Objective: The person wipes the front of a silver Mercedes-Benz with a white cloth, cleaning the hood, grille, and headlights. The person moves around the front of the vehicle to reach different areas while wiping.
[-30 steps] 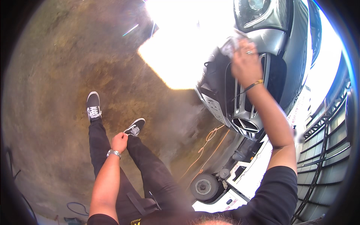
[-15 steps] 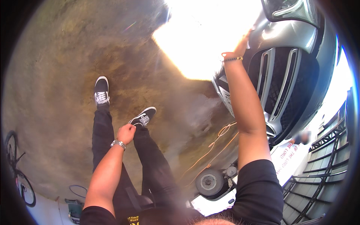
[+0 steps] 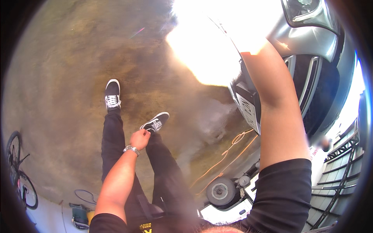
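My left hand (image 3: 140, 139), with a metal-banded watch (image 3: 131, 150) on its wrist, hangs in front of my legs with the fingers curled together. What they hold, if anything, is hidden. My right arm (image 3: 278, 89) reaches up beside the front of a grey car (image 3: 307, 40); glare swallows its hand, so neither fingers nor contact can be seen. Close to that forearm are the car's number plate (image 3: 248, 112), silver-edged grille (image 3: 311, 79) and headlight (image 3: 309, 11).
An orange hose or cord (image 3: 226, 153) trails over the stained floor (image 3: 70, 70) towards a vehicle wheel (image 3: 220, 191). A bicycle (image 3: 26, 190) stands at the far left, with a green machine (image 3: 79, 216) at lower left. My shoes (image 3: 112, 95) are on the floor.
The view has shifted, so the scene sits slightly farther right. My right forearm has moved upward, and its hand and bracelet have gone into the glare. The left hand keeps its curl.
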### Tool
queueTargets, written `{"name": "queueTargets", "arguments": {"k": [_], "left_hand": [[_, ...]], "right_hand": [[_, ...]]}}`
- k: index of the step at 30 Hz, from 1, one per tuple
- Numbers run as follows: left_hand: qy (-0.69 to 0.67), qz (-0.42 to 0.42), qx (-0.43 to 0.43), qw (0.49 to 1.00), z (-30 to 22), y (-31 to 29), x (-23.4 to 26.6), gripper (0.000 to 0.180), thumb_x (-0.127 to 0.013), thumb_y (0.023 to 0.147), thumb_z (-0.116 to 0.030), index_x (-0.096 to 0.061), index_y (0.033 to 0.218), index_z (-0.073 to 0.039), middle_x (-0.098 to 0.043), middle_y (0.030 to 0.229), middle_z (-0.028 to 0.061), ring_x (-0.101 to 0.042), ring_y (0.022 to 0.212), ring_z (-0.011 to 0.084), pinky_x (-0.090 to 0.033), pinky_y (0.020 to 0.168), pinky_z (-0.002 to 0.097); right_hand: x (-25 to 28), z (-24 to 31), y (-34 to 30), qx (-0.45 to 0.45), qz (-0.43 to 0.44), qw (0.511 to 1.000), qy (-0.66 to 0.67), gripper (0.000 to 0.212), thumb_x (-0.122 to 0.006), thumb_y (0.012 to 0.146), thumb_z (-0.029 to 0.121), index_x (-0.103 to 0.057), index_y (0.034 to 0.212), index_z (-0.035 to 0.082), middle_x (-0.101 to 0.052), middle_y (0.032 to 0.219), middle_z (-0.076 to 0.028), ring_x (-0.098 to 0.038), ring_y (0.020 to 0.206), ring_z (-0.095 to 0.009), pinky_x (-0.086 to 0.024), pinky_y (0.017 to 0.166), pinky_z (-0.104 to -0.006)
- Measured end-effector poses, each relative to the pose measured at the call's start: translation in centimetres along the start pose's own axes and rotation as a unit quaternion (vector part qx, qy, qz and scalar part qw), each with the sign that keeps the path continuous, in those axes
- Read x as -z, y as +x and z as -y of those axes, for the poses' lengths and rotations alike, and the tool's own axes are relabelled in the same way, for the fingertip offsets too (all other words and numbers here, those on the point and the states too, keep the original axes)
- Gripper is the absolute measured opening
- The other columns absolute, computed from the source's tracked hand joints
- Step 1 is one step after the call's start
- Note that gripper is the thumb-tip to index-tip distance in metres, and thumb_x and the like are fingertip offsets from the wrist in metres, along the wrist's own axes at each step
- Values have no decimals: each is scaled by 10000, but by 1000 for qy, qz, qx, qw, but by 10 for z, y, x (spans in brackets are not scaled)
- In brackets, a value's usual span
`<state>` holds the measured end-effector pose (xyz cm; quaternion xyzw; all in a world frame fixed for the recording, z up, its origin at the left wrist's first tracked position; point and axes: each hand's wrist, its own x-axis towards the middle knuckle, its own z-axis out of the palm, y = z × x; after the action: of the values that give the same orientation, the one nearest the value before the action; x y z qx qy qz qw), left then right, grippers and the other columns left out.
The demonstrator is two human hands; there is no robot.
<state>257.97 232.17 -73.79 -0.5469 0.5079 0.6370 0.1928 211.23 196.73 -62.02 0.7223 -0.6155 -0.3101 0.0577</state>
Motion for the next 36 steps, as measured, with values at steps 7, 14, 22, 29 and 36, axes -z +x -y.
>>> {"name": "queueTargets", "arguments": {"k": [7,14,22,29,36], "left_hand": [[-41,11,-2,999,-8,-1,-2,303,-645,944,-371,-740,1005,-90,-748,954,188,-709,945,390,-547,844,475],[-63,31,-3,998,-22,10,21,355,-621,967,-398,-718,954,-58,-735,963,200,-696,954,400,-536,836,474],[0,47,6,999,-12,15,30,438,-546,1007,-473,-723,953,-76,-738,976,200,-692,957,411,-524,858,499],[67,28,-86,994,-70,-19,117,400,-580,985,-449,-729,1051,-84,-744,1057,176,-690,1027,389,-533,919,478],[28,-75,-164,983,-178,-26,215,407,-602,1024,-400,-705,1149,-27,-730,1029,178,-694,972,312,-531,890,398]], "right_hand": [[36,10,-139,41,310,950,26,356,-620,901,313,-728,1113,47,-722,1107,-139,-691,1087,-246,-392,1142,-441],[25,-40,-51,176,70,937,-294,488,-621,922,337,-628,1311,42,-678,1171,-170,-631,1156,-319,-442,1039,-536],[82,-46,21,-177,-184,935,245,419,-642,915,318,-671,1235,48,-700,1081,-160,-663,1073,-322,-506,903,-494],[67,16,-90,-332,-214,743,541,351,-659,915,290,-707,1166,49,-716,1056,-144,-679,1032,-308,-556,801,-435],[155,-65,44,-145,-257,888,352,362,-652,908,283,-702,1175,43,-709,1132,-137,-627,1098,-321,-491,945,-432]]}}
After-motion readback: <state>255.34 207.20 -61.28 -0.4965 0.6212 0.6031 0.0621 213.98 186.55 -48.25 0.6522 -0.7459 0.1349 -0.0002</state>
